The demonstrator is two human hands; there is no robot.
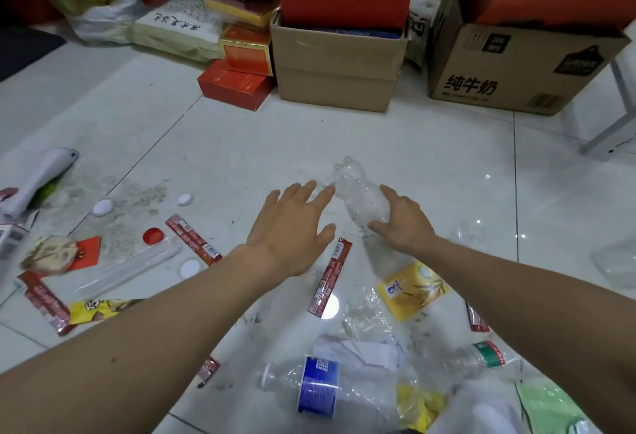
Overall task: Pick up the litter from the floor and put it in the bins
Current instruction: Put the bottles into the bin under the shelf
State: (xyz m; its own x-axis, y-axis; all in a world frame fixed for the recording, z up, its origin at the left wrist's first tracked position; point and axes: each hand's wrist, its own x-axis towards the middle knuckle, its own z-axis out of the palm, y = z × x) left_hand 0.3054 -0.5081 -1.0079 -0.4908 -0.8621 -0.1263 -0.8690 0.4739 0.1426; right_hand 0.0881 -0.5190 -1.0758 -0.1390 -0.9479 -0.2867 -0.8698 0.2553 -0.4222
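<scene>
A crumpled clear plastic bottle [358,192] lies on the white tiled floor at the centre. My right hand [406,223] wraps its lower end, thumb on one side and fingers on the other. My left hand [292,234] hovers just left of the bottle with fingers spread and nothing in it. More litter lies nearer to me: a red wrapper [330,278], a yellow sachet [411,290], a blue-labelled bottle [316,389] and a green-labelled bottle [488,358].
Two open cardboard boxes [337,68] [516,68] stand at the back, with red gift boxes [237,84] beside them. On the left lie white caps [102,207], a red cap [153,236], a clear tube [127,266] and snack wrappers [48,254].
</scene>
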